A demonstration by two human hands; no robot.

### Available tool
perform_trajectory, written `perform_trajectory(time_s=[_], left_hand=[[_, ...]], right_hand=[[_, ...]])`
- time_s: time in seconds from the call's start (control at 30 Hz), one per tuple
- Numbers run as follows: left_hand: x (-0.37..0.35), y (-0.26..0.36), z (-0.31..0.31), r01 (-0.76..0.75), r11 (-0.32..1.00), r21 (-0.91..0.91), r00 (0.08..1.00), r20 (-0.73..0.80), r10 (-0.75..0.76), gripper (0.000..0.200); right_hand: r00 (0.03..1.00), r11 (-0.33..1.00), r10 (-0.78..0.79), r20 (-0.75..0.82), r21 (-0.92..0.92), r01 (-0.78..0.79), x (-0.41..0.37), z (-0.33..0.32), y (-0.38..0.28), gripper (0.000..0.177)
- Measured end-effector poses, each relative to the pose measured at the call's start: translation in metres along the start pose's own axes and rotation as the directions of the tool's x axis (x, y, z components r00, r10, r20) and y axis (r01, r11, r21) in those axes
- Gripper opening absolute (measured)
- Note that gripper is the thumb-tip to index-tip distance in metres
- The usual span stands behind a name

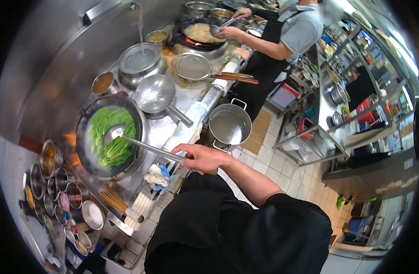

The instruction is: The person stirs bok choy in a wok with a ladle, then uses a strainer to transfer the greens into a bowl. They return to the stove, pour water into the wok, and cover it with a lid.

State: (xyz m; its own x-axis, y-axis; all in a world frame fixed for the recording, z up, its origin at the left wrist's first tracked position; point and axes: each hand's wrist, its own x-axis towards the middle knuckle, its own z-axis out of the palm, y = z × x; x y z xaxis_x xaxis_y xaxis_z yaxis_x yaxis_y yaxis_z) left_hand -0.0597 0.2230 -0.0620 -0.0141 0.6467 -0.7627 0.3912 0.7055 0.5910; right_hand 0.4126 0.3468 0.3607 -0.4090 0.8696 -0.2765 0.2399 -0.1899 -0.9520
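My right hand (pixel 204 158) is closed around the long handle of a steel ladle (pixel 114 134). The ladle's bowl rests on green leafy vegetables (pixel 110 145) inside a large dark wok (pixel 87 160). Flames and some steam show at the wok's left side. Behind the wok, a perforated strainer (pixel 155 92) lies with its handle pointing toward me. A crumpled white and blue cloth (pixel 158 177) lies on the stove's front edge, left of my hand. My left hand does not appear.
Water runs from a tap into a lidded pot (pixel 138 58). A mesh skimmer (pixel 192 67) lies beyond the strainer. A deep pot (pixel 230 123) stands to the right. Several seasoning bowls (pixel 77 194) crowd the left. A co-worker (pixel 287 41) holds tools over another wok (pixel 202 33).
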Motion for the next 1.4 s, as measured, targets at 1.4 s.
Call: perform_trajectory(time_s=[1.4], left_hand=[[0.011, -0.038, -0.068, -0.283, 0.893, 0.350, 0.959, 0.102, 0.264, 0.021]], right_hand=[[0.975, 0.974, 0.139, -0.174, 0.203, -0.103, -0.053, 0.043, 0.003, 0.050]])
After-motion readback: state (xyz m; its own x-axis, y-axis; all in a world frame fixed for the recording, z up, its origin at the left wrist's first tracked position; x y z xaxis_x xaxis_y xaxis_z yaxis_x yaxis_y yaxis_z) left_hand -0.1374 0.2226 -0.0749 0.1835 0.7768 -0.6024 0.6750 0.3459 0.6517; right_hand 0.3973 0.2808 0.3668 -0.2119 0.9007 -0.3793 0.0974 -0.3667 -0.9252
